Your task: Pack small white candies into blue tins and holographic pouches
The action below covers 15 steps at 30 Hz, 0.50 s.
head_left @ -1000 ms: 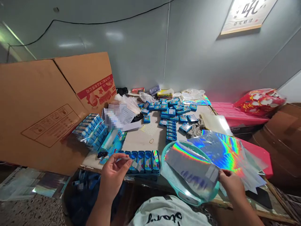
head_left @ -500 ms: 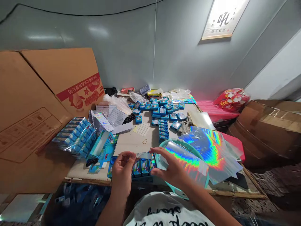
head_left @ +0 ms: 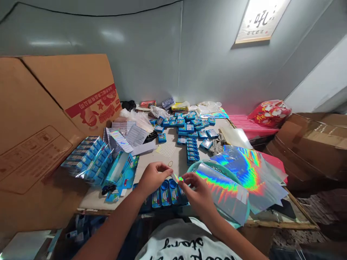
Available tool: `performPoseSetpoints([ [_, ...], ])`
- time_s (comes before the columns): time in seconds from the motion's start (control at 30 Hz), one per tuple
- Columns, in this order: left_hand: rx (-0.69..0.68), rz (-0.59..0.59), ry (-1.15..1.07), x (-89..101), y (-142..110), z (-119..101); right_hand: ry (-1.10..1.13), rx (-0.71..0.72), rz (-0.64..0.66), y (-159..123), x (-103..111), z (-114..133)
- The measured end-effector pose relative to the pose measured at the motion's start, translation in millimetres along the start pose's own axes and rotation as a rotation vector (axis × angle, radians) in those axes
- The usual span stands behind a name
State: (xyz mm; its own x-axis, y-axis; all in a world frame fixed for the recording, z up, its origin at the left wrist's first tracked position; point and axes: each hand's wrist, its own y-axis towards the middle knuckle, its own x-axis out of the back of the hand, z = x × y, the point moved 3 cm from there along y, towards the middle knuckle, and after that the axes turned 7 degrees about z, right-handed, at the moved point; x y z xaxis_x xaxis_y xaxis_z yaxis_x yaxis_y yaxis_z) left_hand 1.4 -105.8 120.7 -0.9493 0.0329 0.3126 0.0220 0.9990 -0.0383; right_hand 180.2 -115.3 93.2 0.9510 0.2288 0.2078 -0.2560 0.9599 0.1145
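Note:
My left hand and my right hand are close together near the front of the table. Between their fingertips is a small shiny holographic sticker, pinched from both sides. Just under them stands a row of small blue plastic boxes with printed labels, partly hidden by my hands. Right of my right hand is a teal basket, with a sticker sheet that shines in rainbow colours lying across it.
Larger holographic sheets lie at the right. Loose blue boxes are heaped at the back, with a short stacked column in front. Wrapped packs and a big carton stand at the left. A rubber band lies mid-table.
My right hand has let go of the sheet on the basket and moved left to my left hand. Both now grip the small sticker, which my left hand held alone earlier. The view has turned right.

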Motion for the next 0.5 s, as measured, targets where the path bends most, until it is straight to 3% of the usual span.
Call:
performPoseSetpoints([
  [0.17,0.012,0.219,0.139,3.7,28,14,-0.235,-0.032,-0.133,-14,-18,-12],
  [0.3,0.020,0.397,0.174,3.8,44,25,-0.387,-0.111,-0.209,-20,-30,-6],
  [0.5,0.052,0.572,0.113,-2.4,64,38,-0.595,-0.182,-0.174,-15,-35,12],
])
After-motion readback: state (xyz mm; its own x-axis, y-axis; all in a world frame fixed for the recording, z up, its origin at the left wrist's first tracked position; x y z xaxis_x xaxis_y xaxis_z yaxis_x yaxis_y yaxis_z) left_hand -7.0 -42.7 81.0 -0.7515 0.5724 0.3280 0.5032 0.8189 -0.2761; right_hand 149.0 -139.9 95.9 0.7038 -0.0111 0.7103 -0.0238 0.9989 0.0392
